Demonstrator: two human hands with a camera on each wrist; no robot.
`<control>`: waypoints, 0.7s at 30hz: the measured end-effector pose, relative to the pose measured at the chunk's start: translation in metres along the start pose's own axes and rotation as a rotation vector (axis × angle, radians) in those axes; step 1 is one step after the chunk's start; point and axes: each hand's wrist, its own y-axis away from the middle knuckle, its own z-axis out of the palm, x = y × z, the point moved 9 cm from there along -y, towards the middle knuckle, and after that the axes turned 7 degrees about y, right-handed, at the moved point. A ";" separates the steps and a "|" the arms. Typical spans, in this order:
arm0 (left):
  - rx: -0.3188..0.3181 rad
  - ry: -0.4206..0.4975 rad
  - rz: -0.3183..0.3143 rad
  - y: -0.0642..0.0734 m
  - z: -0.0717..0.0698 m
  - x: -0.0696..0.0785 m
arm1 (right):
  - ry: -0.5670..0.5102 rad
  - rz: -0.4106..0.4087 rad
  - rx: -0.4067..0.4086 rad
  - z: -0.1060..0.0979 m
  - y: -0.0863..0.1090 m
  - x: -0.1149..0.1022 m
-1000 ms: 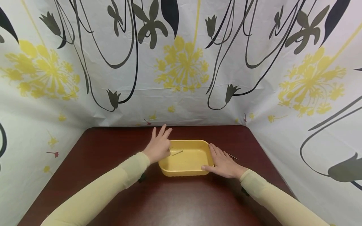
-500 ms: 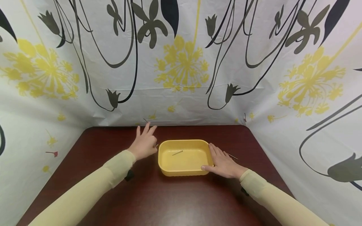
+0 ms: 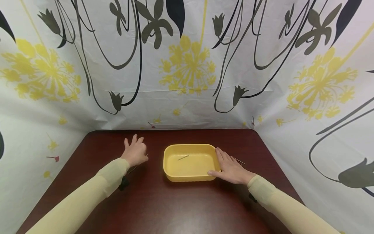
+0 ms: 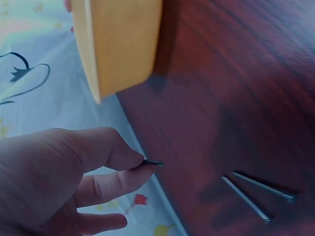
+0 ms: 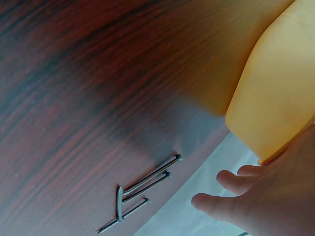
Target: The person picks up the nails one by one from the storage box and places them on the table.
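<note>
In the head view my left hand point(image 3: 135, 153) is over the table left of the yellow container point(image 3: 201, 167). Its thumb and index finger pinch a nail point(image 4: 153, 162), most of it hidden by the fingers; the other fingers are spread. Two nails point(image 4: 246, 198) lie on the table near this hand, side by side at a slight angle. My right hand point(image 3: 230, 169) rests along the container's right rim, fingers extended and thumb at the front corner. Inside the container lies a single nail point(image 3: 183, 157).
Several nails point(image 5: 153, 174) lie in a loose group on the dark red table point(image 3: 187, 208), to the right of the container beyond my right hand. A patterned white cloth point(image 3: 187, 110) hangs behind the table and along both sides.
My left hand has moved left, from over the container's left side to over the table near the loose nails. The right hand and the container have stayed in place.
</note>
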 end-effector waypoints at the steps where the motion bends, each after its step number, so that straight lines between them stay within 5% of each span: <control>1: -0.003 0.002 -0.007 0.001 0.002 -0.003 | 0.000 0.002 -0.002 0.000 0.000 0.000; 11: -0.005 0.004 -0.027 0.007 0.021 -0.023 | 0.006 -0.005 0.005 0.000 -0.002 0.001; 21: 0.004 -0.011 -0.042 0.013 0.039 -0.028 | 0.009 -0.003 0.002 0.003 -0.003 0.002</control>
